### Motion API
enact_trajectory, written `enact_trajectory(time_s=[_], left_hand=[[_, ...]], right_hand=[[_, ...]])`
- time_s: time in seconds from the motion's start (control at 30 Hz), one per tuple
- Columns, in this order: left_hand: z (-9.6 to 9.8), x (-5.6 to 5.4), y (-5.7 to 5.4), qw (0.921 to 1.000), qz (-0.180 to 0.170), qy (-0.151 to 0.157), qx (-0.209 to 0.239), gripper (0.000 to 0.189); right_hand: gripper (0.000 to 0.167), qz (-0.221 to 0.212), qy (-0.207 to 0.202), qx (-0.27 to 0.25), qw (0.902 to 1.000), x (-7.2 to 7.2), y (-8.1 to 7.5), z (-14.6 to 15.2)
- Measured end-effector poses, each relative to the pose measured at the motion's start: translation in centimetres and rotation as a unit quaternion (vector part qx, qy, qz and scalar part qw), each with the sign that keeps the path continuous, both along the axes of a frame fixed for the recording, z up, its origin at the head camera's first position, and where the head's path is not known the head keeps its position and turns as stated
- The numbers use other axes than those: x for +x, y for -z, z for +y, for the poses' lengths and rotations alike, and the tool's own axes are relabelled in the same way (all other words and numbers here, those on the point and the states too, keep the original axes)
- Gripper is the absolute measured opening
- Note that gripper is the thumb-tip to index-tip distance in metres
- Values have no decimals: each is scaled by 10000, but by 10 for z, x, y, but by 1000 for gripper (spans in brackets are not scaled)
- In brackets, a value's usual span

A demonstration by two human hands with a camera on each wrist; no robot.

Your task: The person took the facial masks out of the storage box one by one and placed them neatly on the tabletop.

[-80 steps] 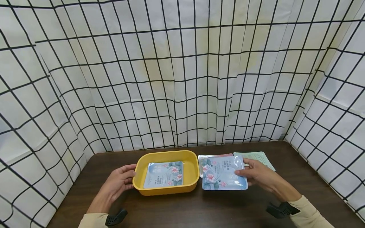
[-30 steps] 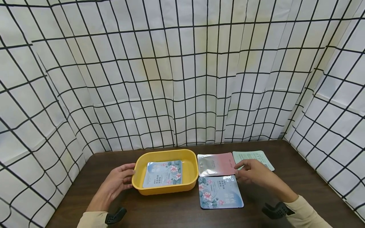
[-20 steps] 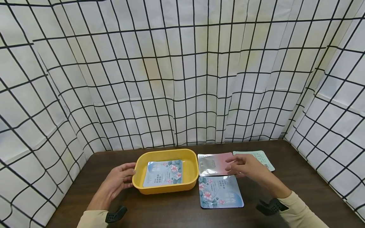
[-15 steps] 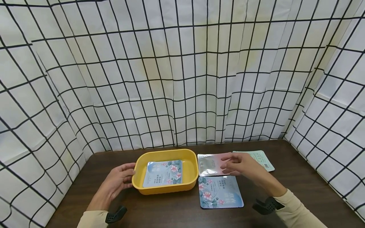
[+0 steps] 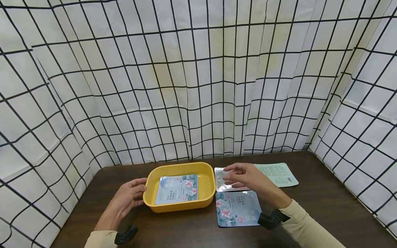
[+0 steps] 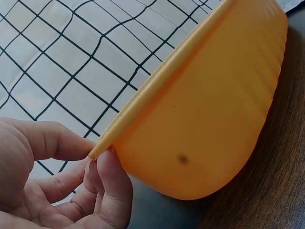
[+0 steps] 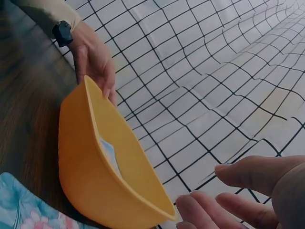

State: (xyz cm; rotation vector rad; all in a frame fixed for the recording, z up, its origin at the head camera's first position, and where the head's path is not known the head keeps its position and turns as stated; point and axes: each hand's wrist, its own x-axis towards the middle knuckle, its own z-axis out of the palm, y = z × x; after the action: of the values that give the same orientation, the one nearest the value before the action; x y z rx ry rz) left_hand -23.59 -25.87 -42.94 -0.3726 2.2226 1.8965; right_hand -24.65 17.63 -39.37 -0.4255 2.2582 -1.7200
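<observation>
A yellow plastic basin (image 5: 173, 208) stands on the table, with a blue floral face mask packet (image 5: 177, 189) lying flat inside. At its left end my left hand (image 5: 130, 198) pinches the rim between thumb and fingers, as the left wrist view shows on the basin's edge (image 6: 143, 98). My right hand (image 5: 243, 177) hovers above a silver and pink packet (image 5: 219, 181), hiding much of it. Its fingers are loosely bent and hold nothing; in the right wrist view the right hand (image 7: 243, 195) is near the basin's right end (image 7: 102, 191).
A second blue floral packet (image 5: 235, 208) lies right of the basin, in front of the silver and pink one. Farther right is a pale green packet (image 5: 277, 175). Behind the dark wooden table (image 5: 313, 206) hangs a white cloth (image 5: 201, 86) with black grid lines.
My right hand laid the blue floral packet down in front of the silver and pink one, let go, then moved left toward the basin. My left hand and the basin stayed in place.
</observation>
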Motion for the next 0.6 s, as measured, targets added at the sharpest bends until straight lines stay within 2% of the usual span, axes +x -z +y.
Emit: enact_trajectory(time_s=[0.33,0.6], left_hand=[[0,-1,0,10000,15,-34,10,52],[-1,-1,1,10000,-2,-20,61,51]], right_hand=[[50,3,-116,-185,9998,-11,-3,-20],[56,141,-184,-22,9997,-19,-3,-42]])
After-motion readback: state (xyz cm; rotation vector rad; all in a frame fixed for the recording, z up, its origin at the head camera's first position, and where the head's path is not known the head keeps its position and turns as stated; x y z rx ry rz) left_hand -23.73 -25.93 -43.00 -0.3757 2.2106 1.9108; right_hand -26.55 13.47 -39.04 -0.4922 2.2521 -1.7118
